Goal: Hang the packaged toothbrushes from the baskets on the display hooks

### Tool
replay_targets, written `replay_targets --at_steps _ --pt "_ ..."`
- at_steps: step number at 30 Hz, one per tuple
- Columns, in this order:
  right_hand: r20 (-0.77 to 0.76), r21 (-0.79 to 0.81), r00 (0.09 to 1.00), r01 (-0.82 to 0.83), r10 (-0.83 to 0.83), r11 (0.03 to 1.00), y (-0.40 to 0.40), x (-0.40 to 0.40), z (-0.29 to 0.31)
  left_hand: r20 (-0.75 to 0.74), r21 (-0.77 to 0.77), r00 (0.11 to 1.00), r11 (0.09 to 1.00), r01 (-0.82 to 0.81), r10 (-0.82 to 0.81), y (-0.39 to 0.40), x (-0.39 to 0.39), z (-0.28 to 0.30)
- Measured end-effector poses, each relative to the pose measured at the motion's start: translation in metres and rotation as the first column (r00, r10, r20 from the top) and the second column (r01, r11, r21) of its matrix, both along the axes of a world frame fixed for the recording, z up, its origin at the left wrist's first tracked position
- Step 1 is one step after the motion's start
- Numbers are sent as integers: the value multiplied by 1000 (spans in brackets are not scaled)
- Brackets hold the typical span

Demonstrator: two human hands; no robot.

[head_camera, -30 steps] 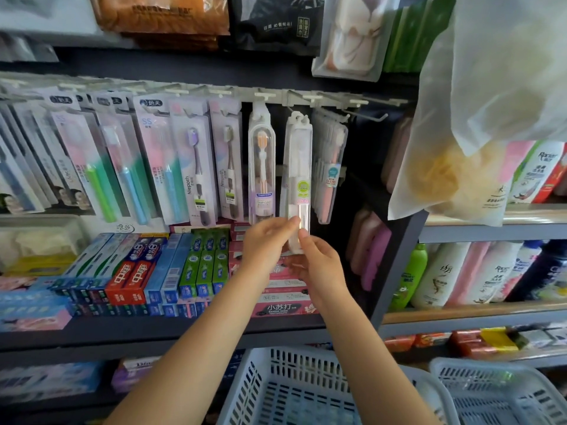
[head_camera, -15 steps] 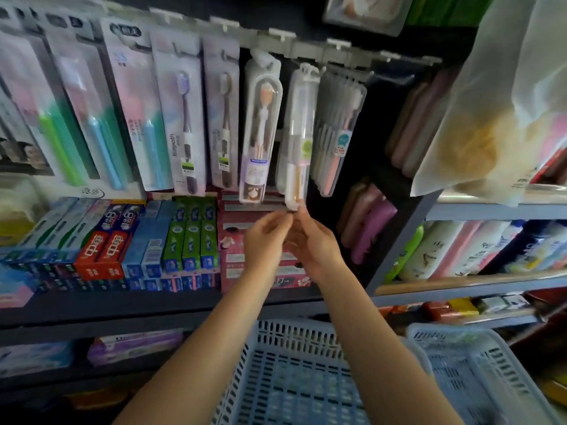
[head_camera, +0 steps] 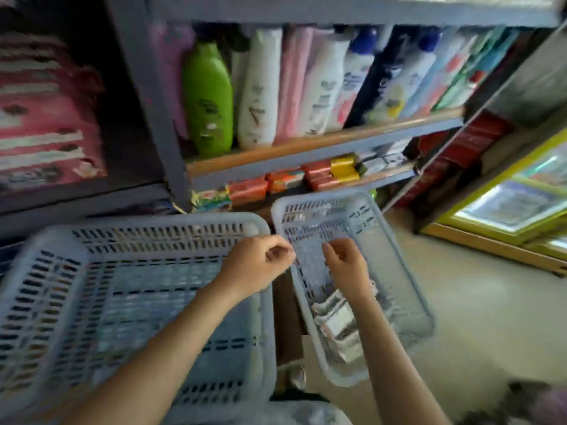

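**Reaching into the right basket for the next pack**

The remaining packaged toothbrushes [head_camera: 336,320] lie in a loose pile at the near end of the right basket [head_camera: 408,283], on its floor, partly hidden under the right forearm. The picture is blurred, so their number and lie cannot be read. The display hooks are out of view above.

The right hand [head_camera: 348,265] hovers over the middle of that basket, its grip loosely curled around nothing. The left hand [head_camera: 259,265] hangs over the gap between the two baskets, fingers curled in, apparently holding nothing, though the blur leaves that unsure.

To do this step well, I would judge it best to lower the right hand toward the pile, take a single pack by its top end, where a hanging hole would likely be, and lift it clear without dragging its neighbours.

The left basket [head_camera: 40,271], larger and nearer, shows only its slotted floor. Behind both baskets, a shelf [head_camera: 322,145] carries upright bottles [head_camera: 208,96]; the shelf below holds small boxed goods [head_camera: 343,168].
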State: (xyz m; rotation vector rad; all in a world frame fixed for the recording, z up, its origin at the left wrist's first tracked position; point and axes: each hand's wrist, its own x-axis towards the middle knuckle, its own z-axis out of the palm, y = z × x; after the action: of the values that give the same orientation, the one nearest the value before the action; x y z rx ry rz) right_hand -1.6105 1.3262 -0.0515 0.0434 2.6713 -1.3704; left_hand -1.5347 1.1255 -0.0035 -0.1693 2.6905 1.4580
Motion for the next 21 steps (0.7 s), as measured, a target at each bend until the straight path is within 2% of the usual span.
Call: replay_targets --at_steps 3,6,10,14,17,19,21 --pt "126 21 991 47 -50 999 73 -23 -35 38 30 998 998 46 -47 81 -38 -28" --pt "247 59 962 101 -113 993 128 -34 -68 203 -25 975 995 100 -93 136 -69 -61" --pt "407 68 904 109 -127 992 172 -39 -102 493 -168 864 964 206 -99 173 -96 -118" --pt "590 -3 800 135 -108 991 186 -44 -141 654 -147 755 971 189 -48 192 -107 -160" --pt "694 -134 717 225 -70 965 182 -50 -159 668 -153 744 978 145 -6 205 -110 -176" --pt "763 -170 645 268 -46 948 173 -54 -157 626 -172 780 978 118 16 209 -113 -183" --pt "777 -157 628 278 -55 948 169 -56 -161 613 -172 789 980 96 31 209 -115 -186"
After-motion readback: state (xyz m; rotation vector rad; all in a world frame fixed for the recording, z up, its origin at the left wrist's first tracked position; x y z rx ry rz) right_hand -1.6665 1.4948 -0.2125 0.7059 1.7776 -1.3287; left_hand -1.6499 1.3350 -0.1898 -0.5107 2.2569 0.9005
